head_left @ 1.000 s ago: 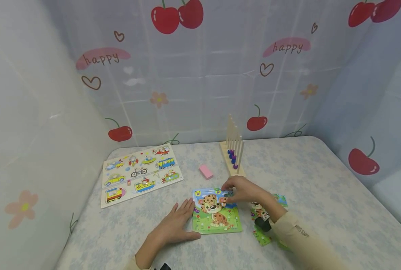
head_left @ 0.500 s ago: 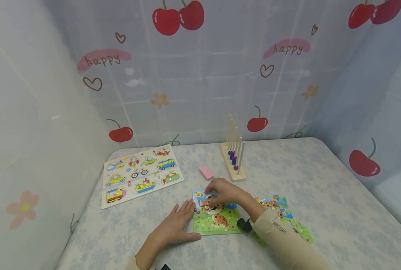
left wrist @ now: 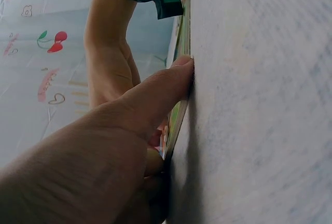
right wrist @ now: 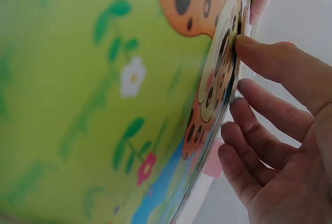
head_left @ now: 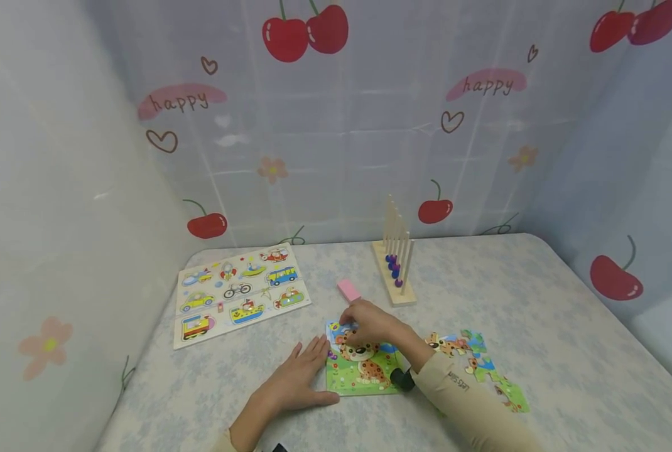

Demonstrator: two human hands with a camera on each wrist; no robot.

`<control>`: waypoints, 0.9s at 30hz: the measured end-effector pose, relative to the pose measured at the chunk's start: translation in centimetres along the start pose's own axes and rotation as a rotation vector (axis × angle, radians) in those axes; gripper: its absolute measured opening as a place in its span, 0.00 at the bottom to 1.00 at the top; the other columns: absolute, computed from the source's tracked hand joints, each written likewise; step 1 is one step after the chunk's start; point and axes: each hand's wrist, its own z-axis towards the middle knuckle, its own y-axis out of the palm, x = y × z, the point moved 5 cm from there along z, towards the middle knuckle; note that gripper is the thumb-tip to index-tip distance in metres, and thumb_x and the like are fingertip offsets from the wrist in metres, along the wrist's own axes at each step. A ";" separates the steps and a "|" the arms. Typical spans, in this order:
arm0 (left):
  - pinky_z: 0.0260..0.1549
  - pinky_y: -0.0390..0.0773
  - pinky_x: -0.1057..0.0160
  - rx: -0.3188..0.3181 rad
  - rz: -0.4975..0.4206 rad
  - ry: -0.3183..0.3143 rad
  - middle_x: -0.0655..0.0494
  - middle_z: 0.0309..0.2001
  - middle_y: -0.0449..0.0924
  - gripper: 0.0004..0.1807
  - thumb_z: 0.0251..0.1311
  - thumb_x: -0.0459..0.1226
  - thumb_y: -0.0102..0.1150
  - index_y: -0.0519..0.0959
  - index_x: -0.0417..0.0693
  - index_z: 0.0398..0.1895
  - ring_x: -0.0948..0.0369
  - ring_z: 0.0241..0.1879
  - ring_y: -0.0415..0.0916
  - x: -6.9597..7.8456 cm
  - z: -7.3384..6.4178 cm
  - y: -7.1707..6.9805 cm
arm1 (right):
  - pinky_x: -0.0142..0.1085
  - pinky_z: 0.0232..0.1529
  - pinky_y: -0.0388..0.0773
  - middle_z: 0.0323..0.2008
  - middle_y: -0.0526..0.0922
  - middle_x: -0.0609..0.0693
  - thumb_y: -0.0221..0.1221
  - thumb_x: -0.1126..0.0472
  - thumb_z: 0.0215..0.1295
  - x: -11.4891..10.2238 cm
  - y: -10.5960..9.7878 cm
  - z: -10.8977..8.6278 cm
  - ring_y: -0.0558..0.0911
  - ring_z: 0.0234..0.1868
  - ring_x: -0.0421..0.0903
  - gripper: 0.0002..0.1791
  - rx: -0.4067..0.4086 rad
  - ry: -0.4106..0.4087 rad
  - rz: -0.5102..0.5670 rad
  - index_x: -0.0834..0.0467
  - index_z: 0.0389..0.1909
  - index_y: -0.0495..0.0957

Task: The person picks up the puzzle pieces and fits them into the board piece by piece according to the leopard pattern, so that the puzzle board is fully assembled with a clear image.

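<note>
A leopard picture puzzle board (head_left: 364, 376) lies in front of me in the head view, green below and blue above. My left hand (head_left: 295, 376) rests flat on the table at its left side, fingers along the edge and thumb stretched out at the lower left corner. In the left wrist view the thumb (left wrist: 161, 94) lies right along the board's edge. My right hand (head_left: 372, 323) is over the board's upper left part, thumb and fingertips pinching a small puzzle piece (head_left: 336, 334) there, mostly hidden by the hand. The leopard's face (right wrist: 220, 53) appears beside the right thumb in the right wrist view.
Loose puzzle pieces (head_left: 483, 364) lie to the right, partly behind the right sleeve. A pink block (head_left: 348, 289) and a wooden peg stand (head_left: 402, 297) with purple and blue beads are farther back. A vehicle knob puzzle (head_left: 240, 295) lies at back left.
My right hand has moved left across the top of the board with the puzzle piece, from its upper right to its upper left. My left hand has stayed at the board's edge.
</note>
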 end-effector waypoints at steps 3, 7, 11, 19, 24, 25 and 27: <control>0.75 0.44 0.42 0.002 0.003 0.001 0.49 0.79 0.44 0.57 0.54 0.67 0.57 0.49 0.43 0.77 0.51 0.78 0.42 0.0 0.0 0.0 | 0.44 0.53 0.78 0.44 0.81 0.48 0.72 0.56 0.52 0.0 0.0 -0.1 0.78 0.47 0.46 0.20 -0.001 0.013 -0.002 0.58 0.46 0.83; 0.75 0.44 0.43 0.002 0.005 -0.001 0.49 0.79 0.44 0.57 0.54 0.67 0.57 0.49 0.43 0.77 0.51 0.78 0.42 0.0 0.0 -0.1 | 0.44 0.52 0.78 0.43 0.81 0.49 0.72 0.57 0.51 -0.2 -0.2 -0.3 0.78 0.47 0.46 0.20 0.000 0.024 -0.002 0.59 0.46 0.83; 0.76 0.44 0.42 -0.004 0.002 0.000 0.49 0.79 0.44 0.57 0.54 0.67 0.57 0.49 0.43 0.77 0.51 0.78 0.42 0.0 0.0 0.0 | 0.43 0.51 0.78 0.42 0.81 0.48 0.71 0.57 0.52 -0.3 -0.2 -0.4 0.78 0.45 0.45 0.19 0.001 0.035 -0.022 0.58 0.45 0.84; 0.75 0.45 0.42 -0.009 -0.007 0.004 0.49 0.79 0.44 0.57 0.54 0.67 0.57 0.49 0.42 0.77 0.51 0.78 0.42 0.0 0.0 0.1 | 0.42 0.51 0.79 0.42 0.82 0.48 0.71 0.56 0.52 -0.2 0.1 -0.2 0.78 0.44 0.44 0.18 0.003 0.061 -0.055 0.57 0.44 0.84; 0.75 0.45 0.42 -0.006 -0.005 0.006 0.48 0.79 0.44 0.57 0.55 0.67 0.56 0.50 0.42 0.77 0.51 0.78 0.42 0.1 0.1 0.0 | 0.42 0.50 0.79 0.41 0.82 0.47 0.72 0.55 0.52 -0.2 0.0 -0.2 0.78 0.43 0.44 0.18 0.014 0.062 -0.047 0.57 0.44 0.84; 0.75 0.45 0.42 -0.008 -0.006 0.003 0.49 0.79 0.44 0.57 0.54 0.67 0.56 0.50 0.42 0.77 0.51 0.78 0.42 0.1 0.1 0.0 | 0.41 0.50 0.79 0.41 0.82 0.47 0.72 0.55 0.52 -0.2 0.0 -0.2 0.78 0.43 0.44 0.18 0.013 0.061 -0.046 0.57 0.44 0.84; 0.75 0.45 0.42 -0.010 -0.007 -0.001 0.49 0.79 0.44 0.57 0.54 0.67 0.57 0.50 0.43 0.77 0.52 0.78 0.41 0.1 0.1 0.1 | 0.40 0.50 0.79 0.41 0.82 0.46 0.72 0.54 0.52 -0.2 0.1 -0.2 0.78 0.43 0.43 0.19 0.007 0.061 -0.047 0.56 0.44 0.84</control>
